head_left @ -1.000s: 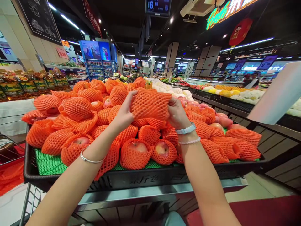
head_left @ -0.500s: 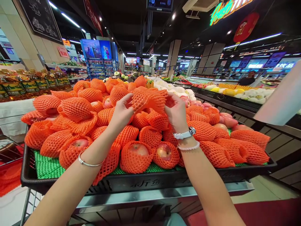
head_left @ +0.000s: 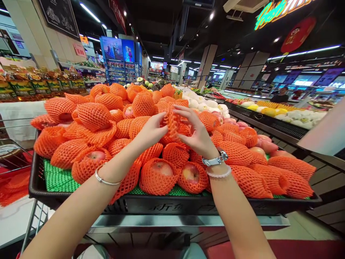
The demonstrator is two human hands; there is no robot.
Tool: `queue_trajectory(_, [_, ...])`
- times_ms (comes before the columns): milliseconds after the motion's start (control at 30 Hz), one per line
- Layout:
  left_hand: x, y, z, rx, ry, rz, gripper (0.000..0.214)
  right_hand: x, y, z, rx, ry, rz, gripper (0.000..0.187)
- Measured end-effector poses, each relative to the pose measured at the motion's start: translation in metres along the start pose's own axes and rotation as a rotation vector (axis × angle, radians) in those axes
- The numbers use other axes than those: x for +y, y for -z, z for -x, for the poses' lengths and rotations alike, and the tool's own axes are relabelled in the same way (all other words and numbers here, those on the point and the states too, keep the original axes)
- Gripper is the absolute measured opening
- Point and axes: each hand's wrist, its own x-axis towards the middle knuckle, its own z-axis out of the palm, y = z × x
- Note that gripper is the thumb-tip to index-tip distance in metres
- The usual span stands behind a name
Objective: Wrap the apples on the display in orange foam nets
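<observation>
Both my hands are raised over a heap of apples in orange foam net sleeves. Between them is one empty orange net sleeve (head_left: 174, 124), bunched narrow. My left hand (head_left: 151, 131) pinches its left side with curled fingers. My right hand (head_left: 198, 133) holds its right side, upper fingers stretched above it. Wrapped red apples (head_left: 159, 175) lie right below my wrists at the front of the black tray (head_left: 172, 207). A bangle is on my left wrist, a watch and a bead bracelet on my right.
The tray has a green mesh liner (head_left: 55, 178) and rests on a metal stand. Unwrapped apples (head_left: 265, 144) lie at the right. Bottled goods (head_left: 24, 88) line a shelf at left. Produce counters (head_left: 272, 115) run along the right aisle, with a person (head_left: 280, 95) behind them.
The net sleeve, held stretched wide between both hands a second ago, is now squeezed narrow as my hands came together and lowered slightly. The view shifted a little to the left.
</observation>
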Motion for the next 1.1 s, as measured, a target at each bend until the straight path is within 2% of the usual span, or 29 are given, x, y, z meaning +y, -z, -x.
queue_trajectory(100, [0.0,-0.001,0.0,-0.046,0.013,0.094,0.027,0.0,-0.003,0.001,-0.008,0.016,-0.008,0.051])
queue_trajectory(267, [0.0,-0.004,0.001,0.009,0.035,0.273,0.033,0.001,-0.008,0.002,0.051,0.02,0.035,0.058])
queue_trajectory(400, [0.002,-0.006,0.002,0.049,0.113,0.334,0.033,-0.002,-0.013,0.003,0.063,0.071,0.127,0.053])
queue_trajectory(500, [0.001,-0.005,0.002,0.066,0.164,0.302,0.027,-0.007,-0.018,0.005,0.044,0.054,0.207,0.051])
queue_trajectory(600, [0.0,-0.003,0.001,0.096,0.158,0.219,0.019,-0.014,-0.023,0.007,-0.009,-0.017,0.252,0.057])
queue_trajectory(700, [0.002,-0.002,0.002,0.121,0.12,0.127,0.012,-0.019,-0.022,0.009,-0.064,-0.071,0.228,0.062])
queue_trajectory(800, [0.007,-0.001,0.005,0.119,0.13,0.093,0.008,-0.021,-0.019,0.008,-0.053,-0.069,0.17,0.063])
queue_trajectory(1000, [0.016,0.009,0.009,0.135,0.316,0.086,0.018,-0.008,-0.025,0.006,-0.018,-0.071,0.112,0.071])
queue_trajectory(1100, [0.014,0.011,0.012,0.214,0.481,0.119,0.032,0.002,-0.031,0.007,-0.008,-0.027,0.091,0.077])
